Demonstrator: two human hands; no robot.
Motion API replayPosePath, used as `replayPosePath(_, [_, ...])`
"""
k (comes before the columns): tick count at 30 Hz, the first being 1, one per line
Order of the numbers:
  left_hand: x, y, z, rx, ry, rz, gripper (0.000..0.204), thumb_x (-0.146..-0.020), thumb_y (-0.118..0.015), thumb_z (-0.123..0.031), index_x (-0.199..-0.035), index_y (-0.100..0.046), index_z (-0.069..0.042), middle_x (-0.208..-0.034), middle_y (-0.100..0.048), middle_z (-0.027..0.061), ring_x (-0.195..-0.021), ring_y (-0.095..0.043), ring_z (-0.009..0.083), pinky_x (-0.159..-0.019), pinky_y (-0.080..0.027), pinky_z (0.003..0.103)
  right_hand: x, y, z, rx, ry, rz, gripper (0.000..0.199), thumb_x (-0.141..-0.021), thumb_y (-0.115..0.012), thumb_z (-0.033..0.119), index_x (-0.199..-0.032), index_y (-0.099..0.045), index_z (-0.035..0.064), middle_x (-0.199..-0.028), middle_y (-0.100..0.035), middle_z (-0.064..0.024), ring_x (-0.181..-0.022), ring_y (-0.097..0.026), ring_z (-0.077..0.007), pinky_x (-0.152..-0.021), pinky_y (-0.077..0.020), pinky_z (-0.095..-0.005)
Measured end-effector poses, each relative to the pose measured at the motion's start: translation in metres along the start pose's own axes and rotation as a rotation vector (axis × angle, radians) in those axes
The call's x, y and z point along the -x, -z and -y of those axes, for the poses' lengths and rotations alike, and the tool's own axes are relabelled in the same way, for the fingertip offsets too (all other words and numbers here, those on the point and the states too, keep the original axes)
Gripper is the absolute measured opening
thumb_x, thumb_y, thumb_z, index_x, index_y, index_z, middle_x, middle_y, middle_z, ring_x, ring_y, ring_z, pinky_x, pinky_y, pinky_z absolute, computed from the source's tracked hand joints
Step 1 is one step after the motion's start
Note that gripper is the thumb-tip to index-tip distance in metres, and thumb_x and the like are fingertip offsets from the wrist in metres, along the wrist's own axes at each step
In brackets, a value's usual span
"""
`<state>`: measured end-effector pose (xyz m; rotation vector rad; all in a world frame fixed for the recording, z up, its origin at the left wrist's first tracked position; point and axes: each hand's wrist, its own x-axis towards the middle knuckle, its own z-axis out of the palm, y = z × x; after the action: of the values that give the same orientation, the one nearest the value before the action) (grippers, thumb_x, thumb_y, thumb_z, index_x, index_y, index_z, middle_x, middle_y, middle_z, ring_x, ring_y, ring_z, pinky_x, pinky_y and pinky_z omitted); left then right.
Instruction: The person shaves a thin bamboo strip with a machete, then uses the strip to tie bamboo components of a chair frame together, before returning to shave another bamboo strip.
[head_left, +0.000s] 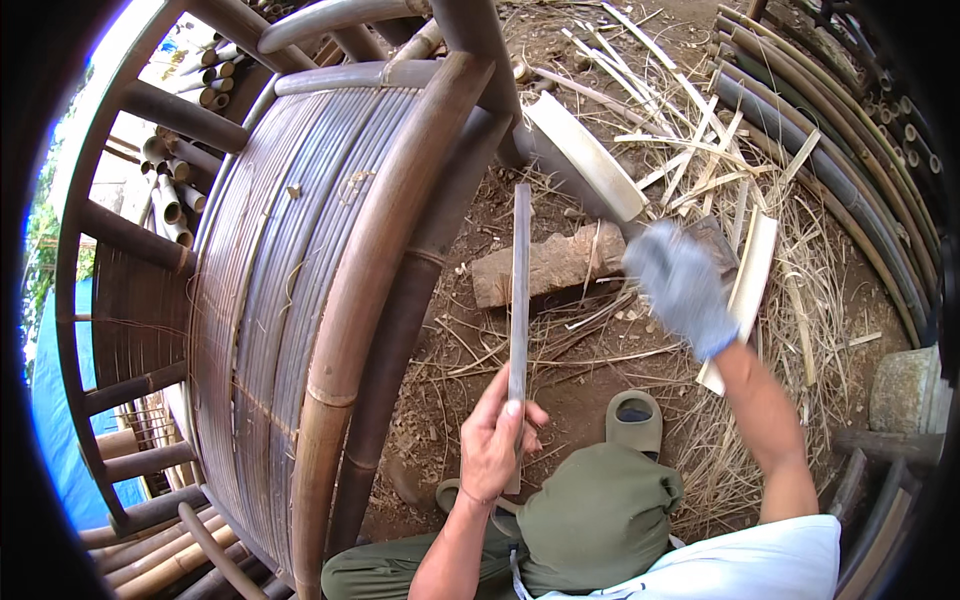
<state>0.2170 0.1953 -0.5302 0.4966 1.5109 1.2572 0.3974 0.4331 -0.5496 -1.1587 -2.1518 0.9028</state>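
My bare left hand (492,440) is closed round a long, narrow grey bamboo strip (520,280), held nearly upright with its long end pointing away from me. In a grey glove with a blue cuff, my right hand (680,285) is smeared by motion, so what its fingers hold, if anything, is unclear. That hand is above a pale split bamboo piece (757,262), which passes behind the wrist. Another pale split piece (587,157) lies just beyond the glove. A rough wood block (548,264) lies on the dirt between the hands.
A large dark bamboo bench (300,230) with a slatted surface fills the left side. Thin shavings (790,350) and loose strips (690,150) litter the ground at right. Bamboo poles (830,160) lie along the far right. My sandalled foot (633,420) is below the block.
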Motion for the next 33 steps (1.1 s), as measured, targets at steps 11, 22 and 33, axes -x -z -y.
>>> replayPosePath(11, [-0.005, -0.060, -0.006, 0.008, 0.021, 0.007, 0.047, -0.109, -0.049, -0.020, -0.152, -0.042, -0.003, -0.076, -0.054, 0.0007, -0.053, -0.043, 0.0039, -0.046, -0.039, 0.020, 0.070, -0.036, 0.004, -0.082, 0.055, 0.067, 0.047, -0.091, -0.067, 0.055, -0.085, -0.060, 0.0092, -0.067, -0.061, -0.0140, -0.062, -0.066, -0.0363, -0.054, -0.0511, -0.0443])
replayPosePath(22, [0.040, -0.043, 0.006, -0.028, 0.108, 0.072, 0.046, -0.107, -0.051, -0.019, -0.149, -0.046, -0.002, -0.080, -0.061, 0.0006, -0.059, -0.051, 0.0038, -0.053, -0.043, 0.019, -0.046, 0.001, -0.072, -0.201, -0.250, -0.085, 0.040, -0.099, -0.060, 0.045, -0.093, -0.064, 0.0053, -0.061, -0.058, -0.0083, -0.051, -0.056, -0.0238, -0.049, -0.0453, -0.0356])
replayPosePath(33, [-0.077, -0.085, 0.021, -0.291, -0.655, -0.314, 0.026, -0.088, -0.076, -0.010, -0.106, -0.058, -0.003, -0.095, -0.060, 0.0070, -0.089, -0.059, 0.0137, -0.078, -0.050, 0.030, 0.046, -0.049, 0.019, -1.217, -0.685, 0.110, 0.033, -0.103, -0.059, 0.036, -0.103, -0.067, 0.0037, -0.068, -0.052, 0.0015, -0.057, -0.052, -0.0093, -0.049, -0.0424, -0.0261])
